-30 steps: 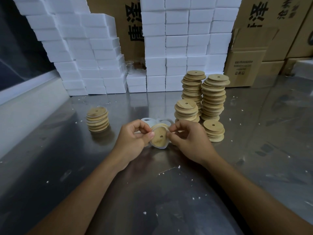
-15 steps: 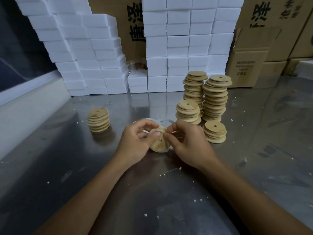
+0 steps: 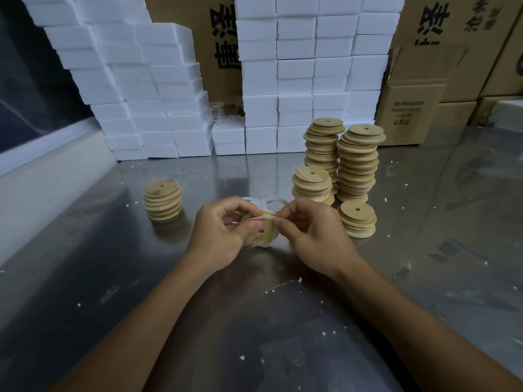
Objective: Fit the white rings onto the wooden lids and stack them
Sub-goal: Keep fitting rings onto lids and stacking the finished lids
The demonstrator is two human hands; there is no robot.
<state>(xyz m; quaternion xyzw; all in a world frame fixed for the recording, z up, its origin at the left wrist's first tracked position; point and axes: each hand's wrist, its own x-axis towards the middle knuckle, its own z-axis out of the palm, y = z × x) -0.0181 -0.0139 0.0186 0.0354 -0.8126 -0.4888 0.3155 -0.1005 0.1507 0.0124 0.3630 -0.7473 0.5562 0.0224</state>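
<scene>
A wooden lid [image 3: 259,232] is gripped above the worktop [image 3: 141,278] between the curled fingers of the left hand [image 3: 223,236] and the right hand [image 3: 314,239], and a white ring [image 3: 261,219] is pinched against its upper rim by both thumbs and forefingers. Loose white rings [image 3: 271,202] are seen at 12 o'clock just behind the hands, four stacks of bare lids [image 3: 348,176] at 1 to 2 o'clock, and a short stack of ringed lids [image 3: 163,200] at 10 o'clock. White foam blocks [image 3: 297,80] and cardboard boxes [image 3: 410,111] are piled along the back.
</scene>
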